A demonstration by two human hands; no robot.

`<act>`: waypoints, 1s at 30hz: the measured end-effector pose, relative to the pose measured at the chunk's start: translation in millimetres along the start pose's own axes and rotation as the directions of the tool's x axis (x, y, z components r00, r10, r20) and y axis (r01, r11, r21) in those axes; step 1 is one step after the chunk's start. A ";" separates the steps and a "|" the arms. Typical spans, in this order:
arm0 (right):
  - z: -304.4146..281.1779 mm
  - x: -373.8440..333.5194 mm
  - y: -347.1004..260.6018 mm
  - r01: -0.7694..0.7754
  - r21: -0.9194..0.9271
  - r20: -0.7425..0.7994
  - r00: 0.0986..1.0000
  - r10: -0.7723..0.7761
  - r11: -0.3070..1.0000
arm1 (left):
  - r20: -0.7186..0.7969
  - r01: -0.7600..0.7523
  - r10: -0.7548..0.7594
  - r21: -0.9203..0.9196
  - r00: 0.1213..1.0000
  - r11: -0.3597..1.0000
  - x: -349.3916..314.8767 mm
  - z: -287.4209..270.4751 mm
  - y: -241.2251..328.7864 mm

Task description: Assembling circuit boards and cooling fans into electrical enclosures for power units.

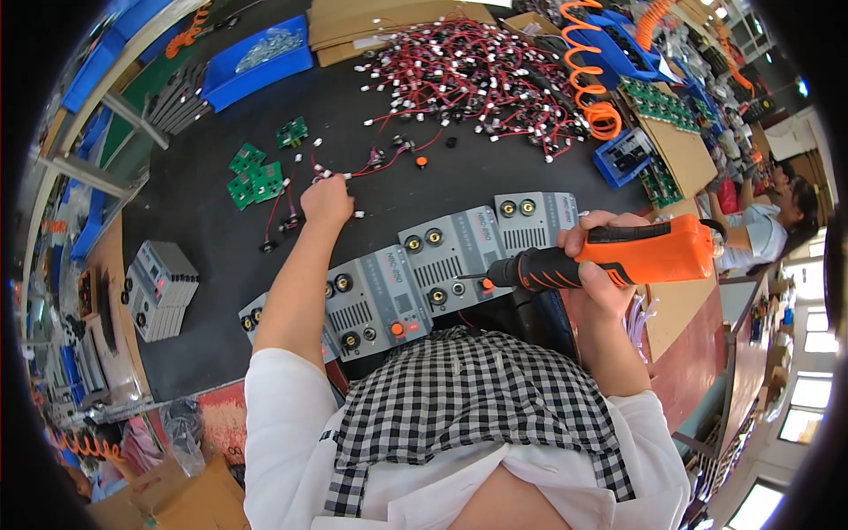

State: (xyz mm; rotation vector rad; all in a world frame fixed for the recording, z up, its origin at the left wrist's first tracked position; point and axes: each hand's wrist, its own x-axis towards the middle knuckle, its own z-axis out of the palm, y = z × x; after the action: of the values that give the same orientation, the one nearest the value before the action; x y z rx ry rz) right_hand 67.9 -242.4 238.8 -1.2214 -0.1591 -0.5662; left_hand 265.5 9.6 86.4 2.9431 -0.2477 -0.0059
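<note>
My right hand (602,265) is wrapped round an orange and black electric screwdriver (649,252). Its thin bit points left, over a row of grey front panels (439,256) along the table's near edge. These panels carry brass terminals, vent slots and orange knobs (397,329). Beyond the panels, my left hand (327,201) reaches down to the tabletop with its fingers closed. Red and black wire leads (360,173) with white connectors lie right at its fingertips; what the fingers hold is hidden. Left of that hand lie several green circuit boards (256,179).
A big tangle of wire leads (468,75) covers the far side. Blue bins (258,62) stand at the back and right, below a coiled orange hose (604,119). Stacked panels (161,291) sit at left. Another person (768,230) is at far right.
</note>
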 end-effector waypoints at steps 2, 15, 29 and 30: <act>-16.6 0.8 -6.1 0.066 0.031 -0.010 0.998 -0.065 0.997 | 0.086 -0.063 0.045 0.212 0.995 0.975 9.3 5.6 0.8; -25.7 18.0 -8.5 0.013 0.047 -0.038 0.999 -0.011 0.999 | 0.073 0.192 0.228 -0.806 0.971 -0.559 -64.9 -67.9 -6.4; 83.8 3.4 14.3 -0.174 0.337 0.405 0.914 0.024 0.925 | 0.101 0.008 -0.098 -0.739 0.990 -0.674 -324.4 -90.4 -44.1; 94.6 -1.0 15.2 -0.199 0.343 0.431 0.902 0.034 0.918 | 0.227 0.090 -0.132 -0.759 0.965 -0.645 -344.0 -88.5 -46.9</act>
State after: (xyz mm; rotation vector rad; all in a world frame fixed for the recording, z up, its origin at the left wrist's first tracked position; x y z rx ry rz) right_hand 91.7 -151.7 258.8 -0.9468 -0.5310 -0.1436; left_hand -64.2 128.7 160.6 0.7060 0.2021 -0.1569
